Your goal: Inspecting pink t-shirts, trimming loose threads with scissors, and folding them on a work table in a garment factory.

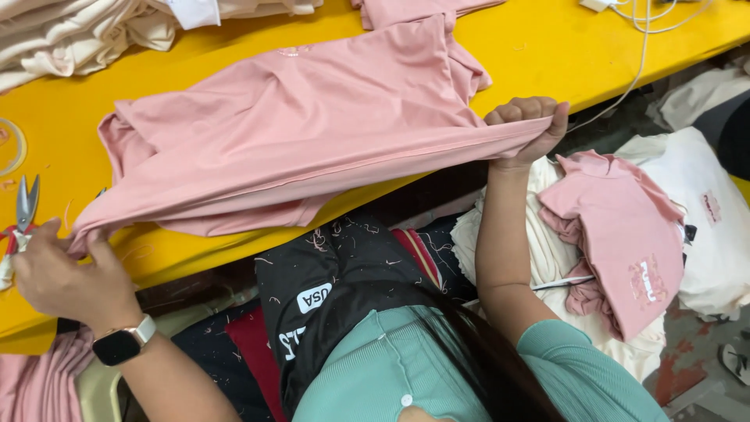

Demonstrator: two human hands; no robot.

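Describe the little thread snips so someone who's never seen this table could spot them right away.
Start at the yellow table and go to its far left edge, just above the left hand. The thread snips lie there, short grey metal blades pointing up, beside the pink garment: the only metal tool among cloth.

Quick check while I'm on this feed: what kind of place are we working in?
Most likely a garment workshop. Both hands, left and right, stretch a pink shirt over a yellow table, thread snips lie beside it, and folded shirts are stacked nearby.
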